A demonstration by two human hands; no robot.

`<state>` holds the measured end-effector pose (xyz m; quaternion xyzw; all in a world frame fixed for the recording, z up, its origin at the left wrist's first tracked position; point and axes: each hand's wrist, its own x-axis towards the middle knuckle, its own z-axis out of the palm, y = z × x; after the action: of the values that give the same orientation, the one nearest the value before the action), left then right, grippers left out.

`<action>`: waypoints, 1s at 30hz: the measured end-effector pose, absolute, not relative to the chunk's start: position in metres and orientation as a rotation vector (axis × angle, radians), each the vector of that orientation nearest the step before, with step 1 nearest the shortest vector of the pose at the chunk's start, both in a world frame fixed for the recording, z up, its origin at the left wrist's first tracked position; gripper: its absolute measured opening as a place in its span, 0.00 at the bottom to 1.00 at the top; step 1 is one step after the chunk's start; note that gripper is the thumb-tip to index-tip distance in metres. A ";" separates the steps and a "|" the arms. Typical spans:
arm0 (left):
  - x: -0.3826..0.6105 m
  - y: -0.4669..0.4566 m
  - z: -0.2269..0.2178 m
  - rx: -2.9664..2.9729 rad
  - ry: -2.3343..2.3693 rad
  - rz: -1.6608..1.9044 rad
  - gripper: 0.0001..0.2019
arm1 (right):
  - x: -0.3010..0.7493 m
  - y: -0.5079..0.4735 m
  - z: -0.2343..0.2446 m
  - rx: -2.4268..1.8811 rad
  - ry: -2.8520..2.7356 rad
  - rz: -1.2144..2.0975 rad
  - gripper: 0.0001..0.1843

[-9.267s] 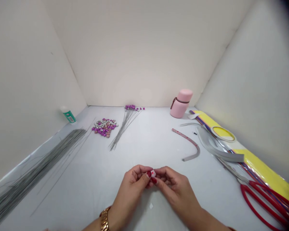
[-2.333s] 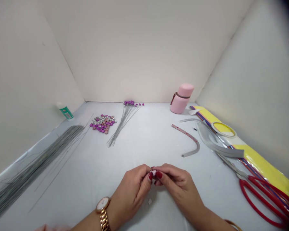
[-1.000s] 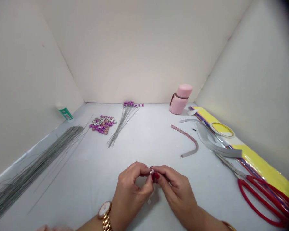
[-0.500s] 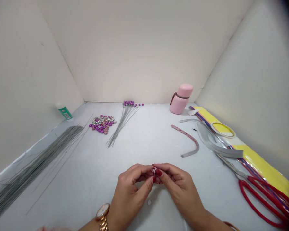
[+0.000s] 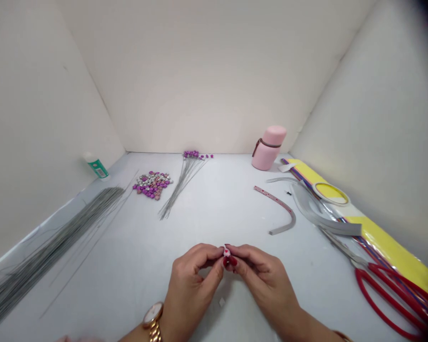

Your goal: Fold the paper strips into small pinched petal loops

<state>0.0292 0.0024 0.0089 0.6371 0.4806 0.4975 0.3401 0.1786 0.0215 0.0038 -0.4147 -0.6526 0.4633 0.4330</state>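
A tiny white and red paper piece (image 5: 227,252) is pinched upright between the fingertips of my left hand (image 5: 194,280) and my right hand (image 5: 264,280). Both hands hover over the pale work surface (image 5: 135,266), and my red-painted nails partly cover the piece. A small white scrap (image 5: 221,301) lies on the surface just below my fingers, touching neither hand. A gold-strapped watch (image 5: 153,318) sits on my left wrist.
Beyond my hands lie a long bundle of grey wires (image 5: 53,237), a heap of purple and silver beads (image 5: 151,185) and beaded wire stems (image 5: 185,185). To the right are a pink flask (image 5: 268,148), a curved grey strip (image 5: 281,209), a tape roll (image 5: 330,194) and red-handled scissors (image 5: 388,294).
My fingertips have shifted their grip on the small piece, and more of its white and red now shows. The objects on the surface have stayed in place.
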 end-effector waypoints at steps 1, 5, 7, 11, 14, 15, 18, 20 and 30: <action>0.029 0.003 0.009 1.671 1.253 1.293 0.07 | 0.179 0.021 0.004 -1.037 -1.636 1.145 0.09; 0.030 0.005 0.010 1.709 1.258 1.315 0.07 | 0.179 0.020 0.004 -1.042 -1.676 1.101 0.10; 0.030 0.005 0.010 1.731 1.263 1.338 0.07 | 0.179 0.019 0.004 -1.044 -1.705 1.055 0.10; 0.033 0.004 0.011 1.758 1.296 1.361 0.07 | 0.178 0.017 0.005 -1.032 -1.785 0.905 0.10; 0.036 0.005 0.009 1.779 1.317 1.390 0.07 | 0.178 0.017 0.003 -1.015 -1.859 0.780 0.11; 0.036 0.006 0.009 1.787 1.321 1.388 0.07 | 0.177 0.018 0.002 -1.014 -1.878 0.746 0.12; 0.035 0.008 0.007 1.776 1.329 1.334 0.07 | 0.176 0.020 -0.001 -1.022 -1.881 0.736 0.11; 0.034 0.008 0.006 1.723 1.313 1.296 0.07 | 0.176 0.021 -0.002 -1.038 -1.798 0.875 0.10; 0.030 0.009 0.004 1.539 1.179 1.285 0.07 | 0.179 0.025 0.003 -1.031 -1.669 1.107 0.11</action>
<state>0.0302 0.0086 0.0042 0.6076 0.4651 0.5071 0.3967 0.1795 0.0251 0.0033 -0.4132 -0.6689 0.4438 0.4300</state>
